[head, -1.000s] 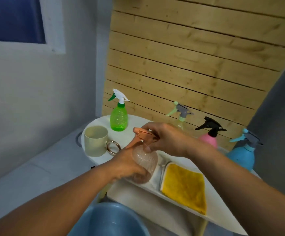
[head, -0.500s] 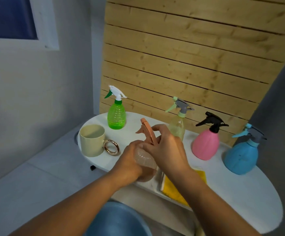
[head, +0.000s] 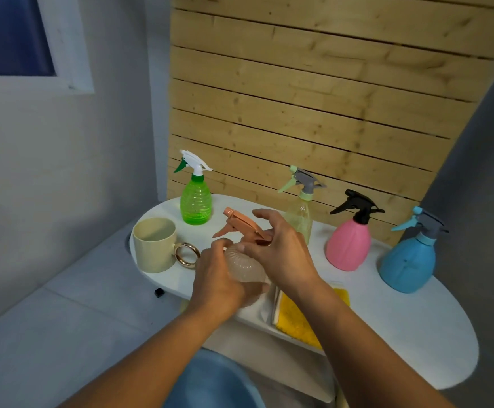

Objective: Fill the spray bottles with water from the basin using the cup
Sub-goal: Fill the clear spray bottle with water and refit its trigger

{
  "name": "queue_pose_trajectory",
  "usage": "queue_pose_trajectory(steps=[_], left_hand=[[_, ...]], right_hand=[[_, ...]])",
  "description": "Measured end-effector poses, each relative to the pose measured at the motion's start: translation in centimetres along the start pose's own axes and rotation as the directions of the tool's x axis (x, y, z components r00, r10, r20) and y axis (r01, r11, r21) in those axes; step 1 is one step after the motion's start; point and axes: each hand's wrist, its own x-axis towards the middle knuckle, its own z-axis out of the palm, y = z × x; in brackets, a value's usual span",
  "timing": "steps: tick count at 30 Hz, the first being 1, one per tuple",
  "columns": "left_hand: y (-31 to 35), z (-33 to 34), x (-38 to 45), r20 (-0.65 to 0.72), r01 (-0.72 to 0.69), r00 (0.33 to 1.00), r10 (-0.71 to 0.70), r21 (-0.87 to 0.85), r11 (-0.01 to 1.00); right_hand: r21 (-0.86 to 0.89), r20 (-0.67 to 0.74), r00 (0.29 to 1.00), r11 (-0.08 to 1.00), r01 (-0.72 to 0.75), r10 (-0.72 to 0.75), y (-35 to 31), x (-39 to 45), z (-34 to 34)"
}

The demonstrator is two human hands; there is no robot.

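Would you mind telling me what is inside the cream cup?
The cup stands upright on the table; only its pale inner wall shows from this angle. Its bottom is hidden by the near rim, so I cannot tell whether it holds water.

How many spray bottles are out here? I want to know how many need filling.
5: green bottle at the table's back left, clear bottle behind the hands, pink bottle, blue bottle far right, and the peach bottle held in both hands. None seems hidden.
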Motion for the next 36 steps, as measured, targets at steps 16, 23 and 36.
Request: queue_pose_trajectory(steps=[16,23,36], left_hand=[[1.4,2.2,-1.3,-0.188,0.060,0.982,-0.037,0.123,0.991],[0.3,0.7,-1.2,0.072,-0.008,0.997,-0.001,0.132,0.991],[1.9,2.5,-2.4,-0.153,0.104,0.985,-0.081,0.145,0.984]], right_hand=[[-0.152,-0.305,0.952,0.986,-0.074,0.024,0.5,-1.1,3.3],[0.011,-0.259,0.963,0.997,-0.073,0.073,1.4,-0.8,2.9],[-0.134,-0.391,0.918,0.983,-0.128,0.066,1.1,-0.2,3.5]])
